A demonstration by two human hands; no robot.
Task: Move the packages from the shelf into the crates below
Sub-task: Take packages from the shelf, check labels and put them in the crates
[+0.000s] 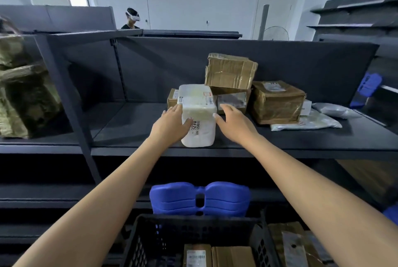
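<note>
Nearest, a black crate sat below the shelf, with cardboard boxes lying in it, and a blue chair stood just behind the crate. Both bare arms reached up over them to the shelf. The left hand lay against the left side of a white package, fingers straight along that side and thumb pressed on the front face. The right hand was spread beside the package's right side, fingers extended and only the thumb tip touching its edge. The package stood upright at the shelf's front edge, not yet lifted. Behind it was a low brown box, and to the right a taped box was stacked tilted on another, with a third box beside them resting on grey mailers. Olive-wrapped bundles filled the bay on the left. Beyond the shelving stood a person wearing a headset.
</note>
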